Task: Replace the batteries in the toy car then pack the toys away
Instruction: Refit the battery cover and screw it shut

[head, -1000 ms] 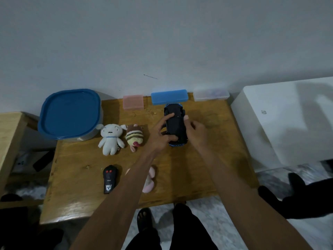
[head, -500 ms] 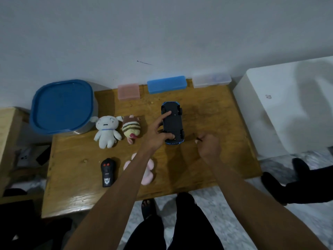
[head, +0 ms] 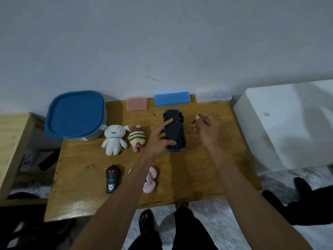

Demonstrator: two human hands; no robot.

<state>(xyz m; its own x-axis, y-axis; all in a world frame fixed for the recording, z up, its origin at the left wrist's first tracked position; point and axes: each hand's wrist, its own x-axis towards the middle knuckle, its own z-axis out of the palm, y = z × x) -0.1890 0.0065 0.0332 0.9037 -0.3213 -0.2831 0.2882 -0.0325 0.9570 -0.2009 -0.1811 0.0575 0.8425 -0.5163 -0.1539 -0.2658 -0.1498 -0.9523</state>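
Observation:
A blue and black toy car [head: 174, 130] lies upside down on the wooden table [head: 207, 168]. My left hand [head: 159, 138] holds it down, index finger on its underside and thumb at its near end. My right hand [head: 207, 129] hovers just right of the car, pinching a small thin screwdriver [head: 191, 124] whose tip points toward the car. A white plush [head: 113, 139] and a striped plush [head: 137, 138] lie to the left. A pink plush [head: 150, 181] is partly hidden under my left forearm. A black remote [head: 112, 178] lies near the front.
A grey tub with a blue lid [head: 75, 114] stands at the table's back left. Pink [head: 136, 103], blue [head: 172, 98] and clear [head: 213, 97] flat boxes line the wall. A white cabinet [head: 288, 127] is on the right, a wooden bench [head: 12, 141] on the left.
My right hand left the car, dropped to the table to its right, then rose beside the car holding the small screwdriver. My left hand stayed on the car.

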